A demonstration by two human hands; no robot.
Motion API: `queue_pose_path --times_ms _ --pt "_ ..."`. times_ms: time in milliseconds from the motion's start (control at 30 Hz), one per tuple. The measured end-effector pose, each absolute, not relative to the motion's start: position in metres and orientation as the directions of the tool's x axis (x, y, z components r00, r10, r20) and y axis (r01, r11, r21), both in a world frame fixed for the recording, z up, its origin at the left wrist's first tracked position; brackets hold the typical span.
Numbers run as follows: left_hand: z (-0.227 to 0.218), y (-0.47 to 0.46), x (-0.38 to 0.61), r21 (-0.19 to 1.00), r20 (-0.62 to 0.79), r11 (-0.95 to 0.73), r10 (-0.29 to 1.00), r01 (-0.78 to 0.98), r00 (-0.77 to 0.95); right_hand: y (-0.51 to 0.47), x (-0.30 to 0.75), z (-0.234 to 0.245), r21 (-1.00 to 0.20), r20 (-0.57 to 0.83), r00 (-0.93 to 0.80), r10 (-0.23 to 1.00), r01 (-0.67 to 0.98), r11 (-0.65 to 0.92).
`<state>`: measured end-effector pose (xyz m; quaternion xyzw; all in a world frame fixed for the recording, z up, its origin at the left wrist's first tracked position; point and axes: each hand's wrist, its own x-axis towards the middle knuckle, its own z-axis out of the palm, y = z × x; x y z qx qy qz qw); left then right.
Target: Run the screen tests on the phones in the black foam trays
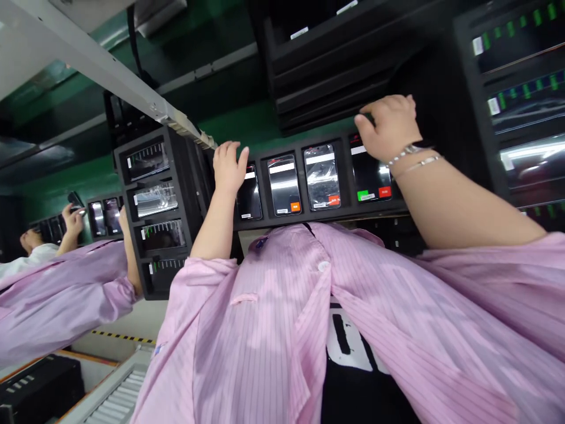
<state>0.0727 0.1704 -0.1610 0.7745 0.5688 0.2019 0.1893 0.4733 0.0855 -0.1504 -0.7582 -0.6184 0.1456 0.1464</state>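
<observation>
A black foam tray lies in front of me with several smartphones in its slots. One phone shows a small orange box at its lower corner, another phone a similar one, and the rightmost phone has green and red boxes. My left hand is at the tray's left end, fingers extended and thumb apart, partly covering the leftmost phone. Over the upper right of the tray is my right hand, its thumb apart from bent fingers. Nothing shows in either hand.
Stacked black trays stand behind the phones. More phone trays stand at the left and far right. A pale metal bar slants overhead. Other people's hands work at the far left, above a roller conveyor.
</observation>
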Motion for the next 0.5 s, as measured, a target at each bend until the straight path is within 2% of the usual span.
queue_pose_path --times_ms 133,233,333,500 --pt "-0.176 0.198 0.085 0.507 0.024 -0.217 0.971 0.834 0.238 0.119 0.471 -0.157 -0.234 -0.231 0.166 0.959 0.947 -0.221" --pt "-0.181 0.191 0.087 0.477 -0.014 -0.178 0.978 0.861 0.21 0.118 0.47 -0.167 -0.175 -0.248 0.186 0.951 0.957 -0.233" --pt "-0.178 0.182 0.102 0.496 0.044 -0.206 0.976 0.843 0.212 0.116 0.458 -0.17 -0.208 -0.179 0.168 0.969 0.957 -0.204" --pt "-0.184 0.174 0.169 0.56 0.12 -0.349 0.932 0.751 0.343 0.127 0.403 -0.178 -0.379 -0.013 -0.028 1.0 0.925 0.021"
